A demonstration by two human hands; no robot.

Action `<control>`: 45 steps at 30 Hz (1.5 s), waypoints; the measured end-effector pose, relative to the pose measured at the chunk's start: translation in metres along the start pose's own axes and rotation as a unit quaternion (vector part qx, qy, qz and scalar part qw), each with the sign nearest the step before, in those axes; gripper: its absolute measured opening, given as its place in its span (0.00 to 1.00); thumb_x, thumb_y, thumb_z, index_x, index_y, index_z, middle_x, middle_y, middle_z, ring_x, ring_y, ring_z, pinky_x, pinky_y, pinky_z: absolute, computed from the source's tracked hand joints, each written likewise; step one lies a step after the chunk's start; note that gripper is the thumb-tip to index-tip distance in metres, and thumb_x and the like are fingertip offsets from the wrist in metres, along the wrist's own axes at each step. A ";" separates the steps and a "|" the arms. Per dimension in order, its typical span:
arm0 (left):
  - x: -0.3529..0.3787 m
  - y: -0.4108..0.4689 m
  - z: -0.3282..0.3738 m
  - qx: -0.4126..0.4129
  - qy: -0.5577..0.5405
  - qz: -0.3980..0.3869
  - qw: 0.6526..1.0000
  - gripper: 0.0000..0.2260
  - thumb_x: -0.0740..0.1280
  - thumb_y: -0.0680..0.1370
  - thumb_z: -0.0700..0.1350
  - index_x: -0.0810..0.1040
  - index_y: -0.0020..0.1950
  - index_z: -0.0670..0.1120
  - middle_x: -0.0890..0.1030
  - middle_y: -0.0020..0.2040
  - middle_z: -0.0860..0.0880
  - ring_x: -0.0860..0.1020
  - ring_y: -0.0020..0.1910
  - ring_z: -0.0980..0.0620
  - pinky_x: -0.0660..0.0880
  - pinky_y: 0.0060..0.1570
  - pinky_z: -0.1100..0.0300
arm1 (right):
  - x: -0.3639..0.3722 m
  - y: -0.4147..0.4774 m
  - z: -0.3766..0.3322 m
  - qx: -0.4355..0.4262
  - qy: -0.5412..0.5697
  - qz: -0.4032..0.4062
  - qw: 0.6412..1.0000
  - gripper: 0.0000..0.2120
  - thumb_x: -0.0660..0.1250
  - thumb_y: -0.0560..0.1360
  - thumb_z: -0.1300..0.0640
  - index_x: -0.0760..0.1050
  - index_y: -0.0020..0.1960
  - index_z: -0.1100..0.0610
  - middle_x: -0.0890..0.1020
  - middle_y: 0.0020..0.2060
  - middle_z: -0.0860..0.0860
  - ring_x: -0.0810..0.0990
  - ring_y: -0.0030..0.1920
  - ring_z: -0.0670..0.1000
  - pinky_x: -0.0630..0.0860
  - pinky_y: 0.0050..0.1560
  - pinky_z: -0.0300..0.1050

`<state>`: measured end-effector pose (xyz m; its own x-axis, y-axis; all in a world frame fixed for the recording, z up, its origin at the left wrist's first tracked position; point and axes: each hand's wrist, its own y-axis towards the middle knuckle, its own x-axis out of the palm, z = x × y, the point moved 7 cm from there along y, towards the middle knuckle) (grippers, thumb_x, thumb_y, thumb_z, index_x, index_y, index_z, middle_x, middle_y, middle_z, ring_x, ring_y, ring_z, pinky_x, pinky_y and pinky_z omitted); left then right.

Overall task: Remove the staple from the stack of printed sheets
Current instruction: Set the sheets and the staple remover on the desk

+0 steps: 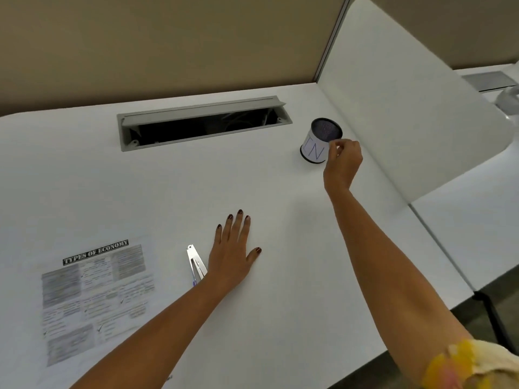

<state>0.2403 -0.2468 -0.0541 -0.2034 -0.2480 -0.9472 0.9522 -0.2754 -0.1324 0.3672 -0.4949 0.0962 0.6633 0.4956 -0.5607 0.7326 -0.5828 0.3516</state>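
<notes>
1. Right hand (344, 161): fingertips pinched at the mesh cup (321, 140) rim, upper right; contents cannot be told.
2. Left hand (233, 254): flat, released on tabletop (280, 192).
3. Printed sheets (95, 299) lie lower left, nearer the left hand; staple remover (195, 263) between.
</notes>
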 end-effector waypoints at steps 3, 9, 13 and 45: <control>0.006 -0.001 -0.002 0.006 0.017 0.012 1.000 0.33 0.48 0.79 0.62 0.36 0.76 0.49 0.38 0.78 0.48 0.41 0.77 0.47 0.39 0.74 0.52 | 0.012 0.032 -0.001 0.012 -0.016 0.014 1.000 0.07 0.62 0.79 0.64 0.78 0.51 0.65 0.77 0.52 0.59 0.75 0.49 0.53 0.68 0.47 0.35; 0.001 -0.001 0.000 0.013 0.010 0.039 0.999 0.32 0.52 0.78 0.61 0.49 0.78 0.47 0.49 0.78 0.47 0.50 0.77 0.44 0.46 0.73 0.50 | 0.028 0.067 0.000 0.007 -0.106 -0.007 0.994 0.08 0.61 0.80 0.64 0.78 0.52 0.65 0.77 0.55 0.59 0.76 0.56 0.56 0.69 0.50 0.40; 0.001 -0.001 0.000 0.008 0.020 0.035 0.999 0.32 0.48 0.77 0.62 0.52 0.77 0.47 0.51 0.78 0.47 0.52 0.77 0.44 0.49 0.73 0.50 | 0.031 0.078 -0.002 -0.005 -0.147 -0.027 0.989 0.11 0.59 0.79 0.65 0.80 0.52 0.66 0.77 0.55 0.61 0.76 0.56 0.58 0.72 0.51 0.44; -0.090 -0.165 -0.136 -0.237 -0.221 0.299 0.897 0.20 0.64 0.78 0.39 0.66 0.70 0.43 0.65 0.73 0.44 0.62 0.72 0.45 0.57 0.72 0.52 | 0.042 -0.333 -0.116 -0.041 0.097 -0.369 0.923 0.15 0.65 0.77 0.62 0.71 0.64 0.58 0.75 0.56 0.53 0.77 0.55 0.50 0.75 0.54 0.40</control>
<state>0.1327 -0.0530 0.0134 0.4054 -0.5930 -0.6957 0.8899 0.4302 0.1518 0.1685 -0.2054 0.0428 -0.0128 0.8485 -0.5290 0.9999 0.0068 -0.0133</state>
